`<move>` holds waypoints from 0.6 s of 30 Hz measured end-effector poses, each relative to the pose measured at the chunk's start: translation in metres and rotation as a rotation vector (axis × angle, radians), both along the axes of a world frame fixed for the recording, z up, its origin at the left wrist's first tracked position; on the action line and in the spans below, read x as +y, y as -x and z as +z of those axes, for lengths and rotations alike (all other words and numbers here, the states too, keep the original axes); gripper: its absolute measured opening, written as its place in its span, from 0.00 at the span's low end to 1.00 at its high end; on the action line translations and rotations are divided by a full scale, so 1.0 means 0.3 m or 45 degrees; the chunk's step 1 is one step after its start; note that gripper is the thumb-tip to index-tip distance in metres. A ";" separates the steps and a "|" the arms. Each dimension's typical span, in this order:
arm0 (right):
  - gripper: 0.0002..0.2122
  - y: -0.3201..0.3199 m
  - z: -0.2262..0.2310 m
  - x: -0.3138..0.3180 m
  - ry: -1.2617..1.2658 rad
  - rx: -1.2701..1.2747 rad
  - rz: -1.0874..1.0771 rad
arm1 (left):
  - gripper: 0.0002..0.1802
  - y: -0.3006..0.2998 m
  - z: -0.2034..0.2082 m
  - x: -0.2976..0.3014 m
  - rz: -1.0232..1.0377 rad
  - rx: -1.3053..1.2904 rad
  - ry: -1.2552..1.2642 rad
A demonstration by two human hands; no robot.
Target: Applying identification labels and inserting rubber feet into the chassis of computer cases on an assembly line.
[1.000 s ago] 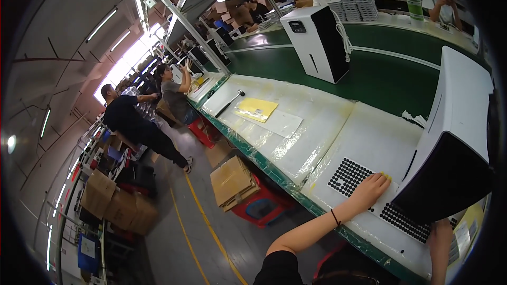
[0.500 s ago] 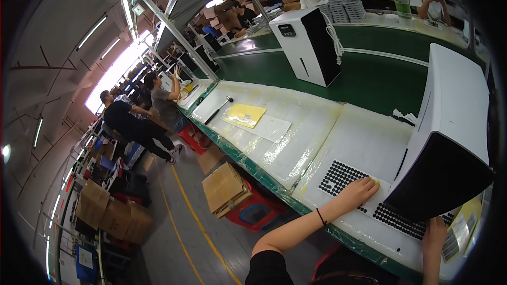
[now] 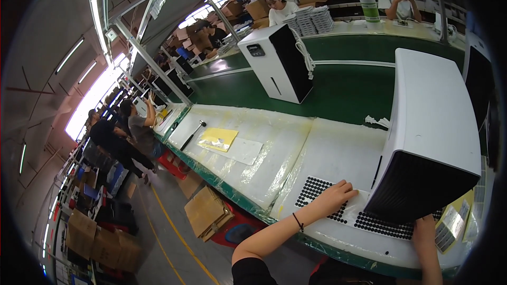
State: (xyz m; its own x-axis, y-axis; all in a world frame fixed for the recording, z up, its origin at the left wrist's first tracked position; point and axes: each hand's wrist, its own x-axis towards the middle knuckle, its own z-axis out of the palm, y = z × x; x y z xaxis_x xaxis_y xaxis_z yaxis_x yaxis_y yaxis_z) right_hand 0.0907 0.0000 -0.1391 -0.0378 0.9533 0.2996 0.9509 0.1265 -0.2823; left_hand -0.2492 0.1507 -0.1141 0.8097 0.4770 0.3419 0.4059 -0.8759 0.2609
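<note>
A sheet of round black stick-on pads (image 3: 383, 225) lies on the bench under and beside my hands. My left hand (image 3: 338, 196) rests over the sheet's white backing between two groups of pads, fingers curled and fingertips together. Whatever they pinch is too small to make out. A tall white appliance (image 3: 435, 105) with a black panel (image 3: 422, 184) facing me stands tilted over the sheet's right part. At that panel's lower edge is my right hand (image 3: 424, 235), its fingertips partly hidden against the appliance and the pads.
Farther left on the bench lie a yellow bag (image 3: 218, 138), a white sheet (image 3: 245, 151) and a hammer (image 3: 193, 135). Another white-and-black appliance (image 3: 274, 68) stands on the green conveyor (image 3: 348, 87). Printed label sheets (image 3: 449, 229) lie at the right. Co-workers sit across the conveyor.
The view has swung right, so the whole scene sits farther left. My left hand stays over the pad sheet, its fingers slightly more raised. My right hand keeps its place at the appliance.
</note>
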 end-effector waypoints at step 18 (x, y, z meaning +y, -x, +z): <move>0.10 0.051 0.101 0.006 -0.364 0.566 -0.012 | 0.21 -0.278 0.889 0.243 -0.093 -1.328 0.179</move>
